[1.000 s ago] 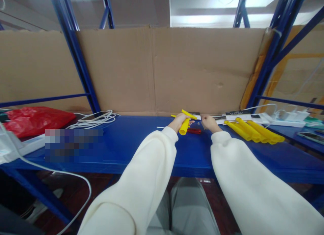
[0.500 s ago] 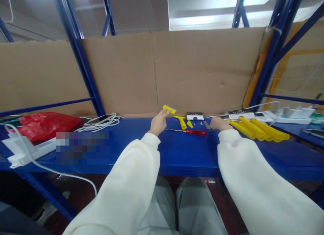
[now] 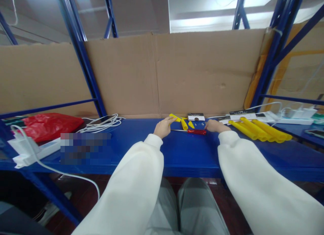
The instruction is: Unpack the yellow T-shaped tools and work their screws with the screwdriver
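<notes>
My left hand [image 3: 163, 127] is closed on a small yellow scraper head [image 3: 173, 116], beside a yellow handle piece [image 3: 184, 124] on the blue shelf. To the right, my right hand [image 3: 214, 126] has its fingertips down by a thin blade [image 3: 206, 125]; whether it grips the blade is too small to tell. Between the hands lie a screwdriver with a red handle [image 3: 199, 131], a small yellow piece [image 3: 191, 124] and tiny screws [image 3: 202, 124]. Behind them stands a small black and white box [image 3: 196, 116].
Several yellow tubes [image 3: 263, 131] lie right of my right hand, near a power strip [image 3: 291, 120]. At left are a coiled white cable [image 3: 103, 124], a red bag [image 3: 50, 126] and another power strip [image 3: 48, 150]. A cardboard wall [image 3: 157, 73] stands behind the blue shelf [image 3: 189, 157].
My left hand has lowered and moved right with the yellow scraper head, toward the yellow handle piece. My right hand has shifted slightly left, over to the thin blade.
</notes>
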Demonstrator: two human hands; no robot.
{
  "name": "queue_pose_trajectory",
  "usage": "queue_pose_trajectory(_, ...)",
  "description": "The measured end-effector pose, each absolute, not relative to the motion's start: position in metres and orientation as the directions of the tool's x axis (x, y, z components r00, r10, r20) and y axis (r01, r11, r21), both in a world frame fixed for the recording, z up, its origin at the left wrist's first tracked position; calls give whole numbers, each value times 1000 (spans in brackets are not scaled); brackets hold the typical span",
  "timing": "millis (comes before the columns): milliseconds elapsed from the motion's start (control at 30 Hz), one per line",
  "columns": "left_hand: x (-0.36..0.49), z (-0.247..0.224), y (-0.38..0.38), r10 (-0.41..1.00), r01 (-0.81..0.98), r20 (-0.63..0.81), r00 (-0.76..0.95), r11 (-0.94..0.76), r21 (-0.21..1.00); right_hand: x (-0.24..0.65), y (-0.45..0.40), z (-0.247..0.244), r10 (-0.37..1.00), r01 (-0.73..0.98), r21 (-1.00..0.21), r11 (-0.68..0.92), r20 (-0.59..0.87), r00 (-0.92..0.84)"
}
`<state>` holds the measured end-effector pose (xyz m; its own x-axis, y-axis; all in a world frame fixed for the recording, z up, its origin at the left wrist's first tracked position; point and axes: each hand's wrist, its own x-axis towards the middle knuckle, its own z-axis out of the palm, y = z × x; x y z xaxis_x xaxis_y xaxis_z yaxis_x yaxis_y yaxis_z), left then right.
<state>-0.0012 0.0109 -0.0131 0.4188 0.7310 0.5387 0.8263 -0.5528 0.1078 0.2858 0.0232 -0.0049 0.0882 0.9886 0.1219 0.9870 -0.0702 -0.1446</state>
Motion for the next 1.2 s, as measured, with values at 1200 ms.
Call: queue_pose_trajectory(1200, 23, -12, -6, 700, 770, 366, 613, -634, -78, 236, 21, -7, 926, 661, -652, 371, 316, -208)
